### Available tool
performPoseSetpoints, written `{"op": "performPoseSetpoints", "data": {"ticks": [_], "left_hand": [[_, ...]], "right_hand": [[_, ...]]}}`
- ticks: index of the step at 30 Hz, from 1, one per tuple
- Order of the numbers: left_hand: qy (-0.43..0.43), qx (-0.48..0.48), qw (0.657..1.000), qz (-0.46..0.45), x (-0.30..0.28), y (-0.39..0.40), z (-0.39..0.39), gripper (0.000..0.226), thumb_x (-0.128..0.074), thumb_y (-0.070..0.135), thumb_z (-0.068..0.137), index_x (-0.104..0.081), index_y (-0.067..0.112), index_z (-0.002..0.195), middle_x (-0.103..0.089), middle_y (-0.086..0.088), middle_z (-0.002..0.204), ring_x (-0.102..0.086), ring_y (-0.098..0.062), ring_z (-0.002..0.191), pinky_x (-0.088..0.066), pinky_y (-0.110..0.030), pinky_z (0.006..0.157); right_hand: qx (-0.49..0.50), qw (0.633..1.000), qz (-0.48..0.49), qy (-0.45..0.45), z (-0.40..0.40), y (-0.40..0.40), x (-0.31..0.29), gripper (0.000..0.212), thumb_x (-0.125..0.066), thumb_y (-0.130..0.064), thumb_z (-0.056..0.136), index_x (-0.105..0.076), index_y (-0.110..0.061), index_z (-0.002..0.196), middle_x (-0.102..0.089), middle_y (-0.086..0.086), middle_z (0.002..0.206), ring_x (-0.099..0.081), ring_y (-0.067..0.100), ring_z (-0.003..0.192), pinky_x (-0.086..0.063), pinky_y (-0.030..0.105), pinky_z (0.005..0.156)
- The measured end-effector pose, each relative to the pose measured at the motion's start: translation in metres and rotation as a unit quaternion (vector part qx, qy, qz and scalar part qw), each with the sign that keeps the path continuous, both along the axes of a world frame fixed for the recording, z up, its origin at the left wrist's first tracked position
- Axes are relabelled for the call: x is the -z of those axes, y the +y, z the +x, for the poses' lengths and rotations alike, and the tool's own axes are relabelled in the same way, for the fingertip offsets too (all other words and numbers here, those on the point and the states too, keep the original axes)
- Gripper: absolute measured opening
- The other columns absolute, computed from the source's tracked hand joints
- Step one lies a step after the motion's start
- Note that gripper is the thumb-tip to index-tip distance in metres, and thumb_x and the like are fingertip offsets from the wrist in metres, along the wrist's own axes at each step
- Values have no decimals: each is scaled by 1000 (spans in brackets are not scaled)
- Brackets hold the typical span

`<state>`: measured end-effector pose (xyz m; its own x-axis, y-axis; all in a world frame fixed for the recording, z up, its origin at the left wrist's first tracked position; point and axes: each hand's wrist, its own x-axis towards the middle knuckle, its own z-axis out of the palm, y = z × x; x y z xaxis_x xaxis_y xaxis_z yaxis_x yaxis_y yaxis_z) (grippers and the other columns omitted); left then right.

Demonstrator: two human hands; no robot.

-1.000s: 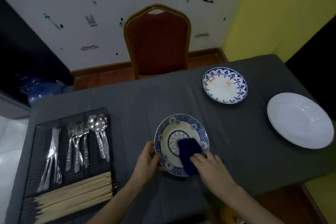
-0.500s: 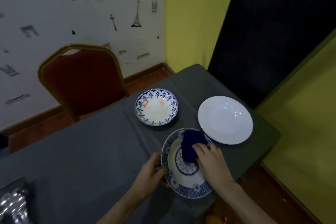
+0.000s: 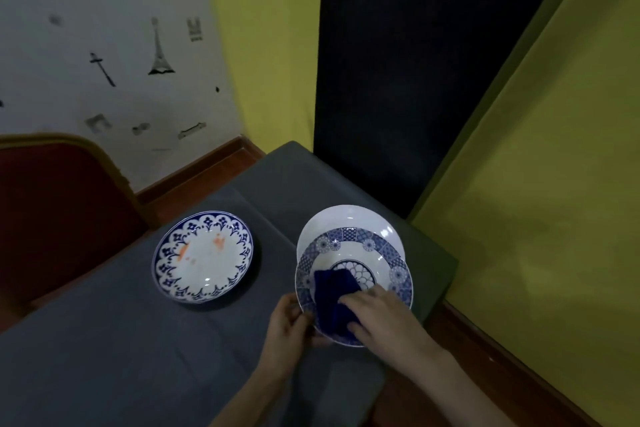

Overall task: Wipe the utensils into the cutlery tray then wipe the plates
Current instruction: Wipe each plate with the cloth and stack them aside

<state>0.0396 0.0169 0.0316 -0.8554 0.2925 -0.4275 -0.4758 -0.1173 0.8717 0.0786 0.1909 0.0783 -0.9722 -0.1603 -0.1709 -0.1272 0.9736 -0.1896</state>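
Blue-patterned round ceramic plate [image 3: 377,250] sits over the plain white plate [image 3: 346,218] on the grey-clothed table [image 3: 138,357]; my left hand [image 3: 287,326] pinches its near rim, my right hand [image 3: 384,319] presses a dark-blue folded cloth [image 3: 334,298] inside it. A stained blue-bordered plate [image 3: 202,256] lies apart, left.

The patterned plate [image 3: 360,253] lay over the plain plate [image 3: 349,217] at the worktop's [image 3: 104,340] right end. The stained plate [image 3: 202,256] lay left; the cloth [image 3: 334,302] lay in the patterned plate.
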Motion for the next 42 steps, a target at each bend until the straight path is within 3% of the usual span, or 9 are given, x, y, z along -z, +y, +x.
{"op": "performPoseSetpoints", "data": {"ticks": [5, 15, 20, 23, 28, 31, 33, 36, 42], "left_hand": [[-16, -19, 1000, -1, 8, 32, -12, 18, -43, -8, 97, -48, -1, 112, -66, -20, 103, -73, -30, 74, -62, -44, 63], [28, 23, 996, -83, 12, 36, -47, 21, -49, 1, 97, -54, 9, 116, -70, -12, 98, -74, -24, 77, -62, -33, 64], [134, 172, 914, -343, 29, 14, -58, 13, -61, 17, 93, -57, 5, 94, -70, -6, 73, -67, -15, 45, -57, -27, 47], [165, 223, 886, -372, 21, 9, -90, 19, -57, 20, 95, -56, 3, 87, -68, -6, 65, -67, -16, 43, -57, -33, 49], [48, 34, 945, -323, 36, -37, -75, 23, -53, 15, 97, -55, -3, 82, -65, -16, 62, -65, -27, 46, -57, -42, 52], [-64, -193, 947, -249, 53, -87, -53, 29, -54, 19, 97, -58, -1, 76, -61, -15, 56, -59, -22, 39, -54, -38, 47], [-128, -301, 933, -147, 55, -107, -60, 26, -54, 20, 96, -57, -5, 91, -65, -22, 72, -64, -28, 52, -58, -34, 47], [-140, -323, 935, -49, 49, -118, -90, 22, -55, 12, 96, -52, -5, 109, -64, -22, 99, -67, -35, 81, -61, -42, 73], [-109, -257, 952, -122, 55, -143, -91, 31, -48, -6, 92, -46, -7, 124, -64, -25, 112, -72, -35, 69, -62, -33, 56]], "right_hand": [[119, 986, 97, 63, -6, 32, 23, 53, -88, -13, 51, -70, -12, 101, -70, 6, 86, -62, 28, 75, -52, 39, 59], [167, 979, -2, 118, -4, 47, 36, 51, -84, -21, 67, -64, -12, 114, -69, 1, 100, -60, 23, 81, -52, 35, 65], [124, 989, -16, 77, 3, 30, 51, 47, -79, -21, 73, -63, -12, 116, -68, 1, 104, -60, 23, 88, -52, 36, 70], [110, 989, -25, 97, -13, 30, 50, 44, -74, -20, 79, -60, -12, 120, -66, 3, 108, -58, 24, 92, -51, 38, 77], [107, 987, -59, 106, -20, 21, 54, 42, -68, -20, 85, -58, -11, 124, -65, 4, 114, -57, 26, 98, -50, 40, 84], [80, 986, -74, 125, -27, 8, 53, 40, -70, -18, 84, -59, -10, 122, -65, 5, 114, -58, 26, 98, -50, 39, 82], [67, 985, -79, 135, -32, 2, 53, 40, -70, -17, 83, -59, -10, 121, -65, 4, 114, -58, 25, 98, -50, 38, 82], [51, 986, -82, 133, -38, -9, 50, 40, -69, -19, 84, -59, -11, 122, -65, 2, 114, -57, 22, 99, -50, 36, 84], [10, 990, -55, 133, -45, -23, 39, 40, -70, -20, 83, -60, -10, 121, -65, 2, 113, -56, 22, 98, -48, 35, 84]]}}
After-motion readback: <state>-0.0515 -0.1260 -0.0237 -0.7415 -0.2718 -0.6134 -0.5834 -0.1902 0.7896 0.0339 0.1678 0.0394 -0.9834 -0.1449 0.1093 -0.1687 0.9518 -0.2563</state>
